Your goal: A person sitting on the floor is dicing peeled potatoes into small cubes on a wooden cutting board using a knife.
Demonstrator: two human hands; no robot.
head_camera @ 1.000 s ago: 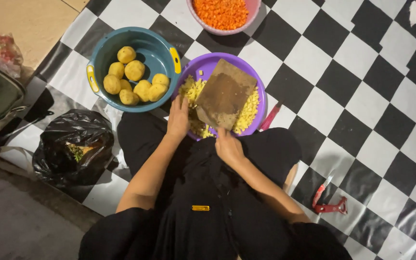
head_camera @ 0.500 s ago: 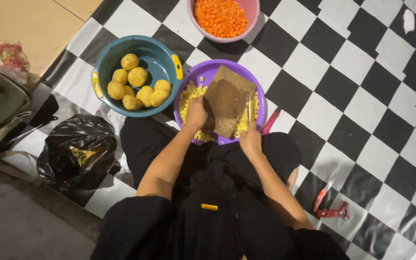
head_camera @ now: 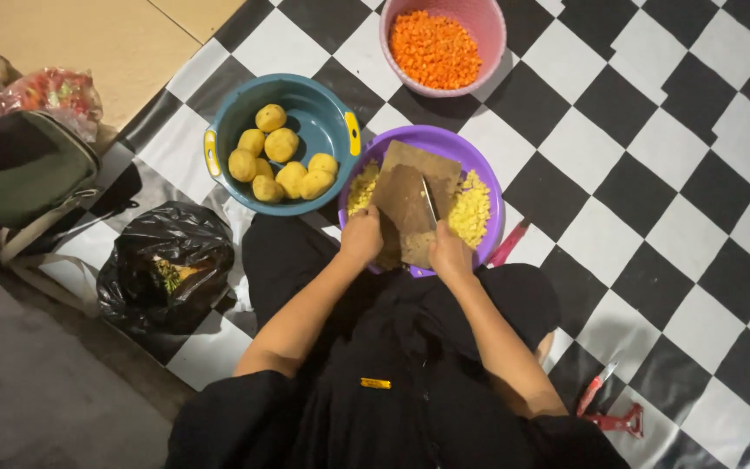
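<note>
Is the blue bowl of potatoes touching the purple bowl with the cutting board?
Touching. The head view shows the blue bowl with its yellow handle pressed against the purple bowl at the rim, with no floor visible between them there.

The person wears a loose black garment covering torso and lap, with short sleeves ending near the elbows. A small yellow tag sits on the chest. Forearms are bare.

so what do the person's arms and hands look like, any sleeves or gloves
Both arms are bare from the hands up to short black sleeves. The left hand and right hand wear no gloves, and no rings, watch or bracelets show. The sleeves belong to a black top with a small yellow tag.
</note>
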